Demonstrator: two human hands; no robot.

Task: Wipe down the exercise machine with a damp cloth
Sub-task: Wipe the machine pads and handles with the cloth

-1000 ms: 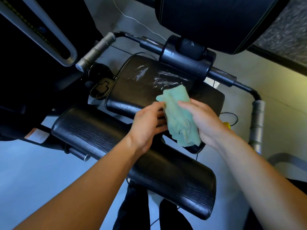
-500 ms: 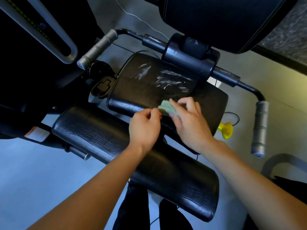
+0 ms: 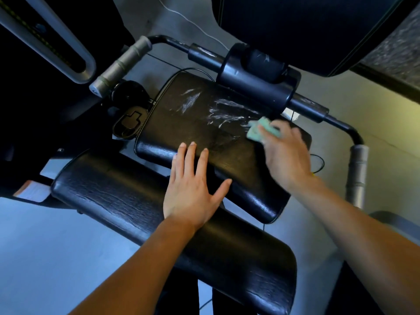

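The exercise machine has two black padded cushions, the farther seat pad [image 3: 181, 128] and the nearer long pad [image 3: 109, 189]. Wet streaks [image 3: 223, 110] shine on the far half of the seat pad. My right hand [image 3: 287, 158] holds a folded pale green cloth [image 3: 252, 133] against the far right part of that pad, beside the streaks; the hand is motion-blurred. My left hand [image 3: 191, 192] lies flat with fingers spread, palm over the gap between the pads and fingertips on the seat pad's near edge. It holds nothing.
A black crossbar with a round hub [image 3: 256, 87] runs behind the seat pad, ending in grey grips at left [image 3: 120, 64] and right [image 3: 358, 178]. A large black back pad [image 3: 306, 26] hangs above. A black cup holder [image 3: 129, 122] sits left. Cables lie on the pale floor.
Both hands were folding the cloth together near the seat pad's front. Now my left hand has let go and lies flat, and my right hand has carried the cloth up and right.
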